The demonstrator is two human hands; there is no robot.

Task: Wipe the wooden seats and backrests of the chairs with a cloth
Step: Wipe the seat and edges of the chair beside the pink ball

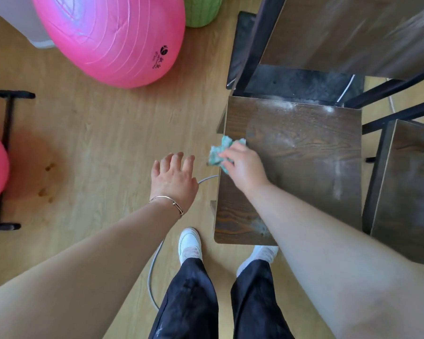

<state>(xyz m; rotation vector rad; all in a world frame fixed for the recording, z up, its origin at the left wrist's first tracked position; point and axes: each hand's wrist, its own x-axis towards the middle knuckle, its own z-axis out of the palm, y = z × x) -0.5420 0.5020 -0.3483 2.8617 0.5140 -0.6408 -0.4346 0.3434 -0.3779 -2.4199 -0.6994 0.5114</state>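
Head view gives me the cloth [220, 154] as a crumpled teal-and-white wad on the left edge of the dark wooden seat [304, 152], part of it hanging past that edge. I see the seat's grain plainly on its near left part, while a pale dusty film and whitish streaks cover the far and right parts. The backrest [340, 33] rises beyond it, with pale smears on it too. A second seat [406, 192] stands just beside on the right. The right hand [242, 165] lies knuckles-up on the cloth, fingers curled over it and gripping it against the seat, its forearm crossing the seat's near corner. The left hand [173, 178] hovers over the floor [96, 143] just left of the seat, palm down, fingers spread and holding nothing, a thin bracelet [168, 203] on its wrist.
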